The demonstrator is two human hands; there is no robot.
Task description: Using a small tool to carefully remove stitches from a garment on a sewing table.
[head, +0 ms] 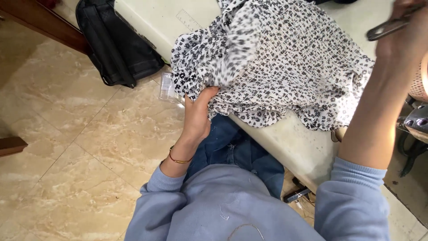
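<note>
A white fabric with a small black flower print [285, 62] lies bunched on a pale table [294, 147], part of it hanging over the near edge. My left hand [198, 111] grips the hanging fold of this fabric from below, fingers tucked into the cloth. My right hand [403, 33] is raised at the upper right and holds dark metal scissors [388, 27] above the table. Both arms wear pale blue sleeves, and a thin bracelet circles the left wrist.
A black bag [117, 44] rests on the marble-tile floor [67, 134] against the table's left end. A small clear plastic packet [168, 88] lies under the fabric edge. A ruler [189, 20] sits on the table. Dark machine parts [417, 120] stand at the right.
</note>
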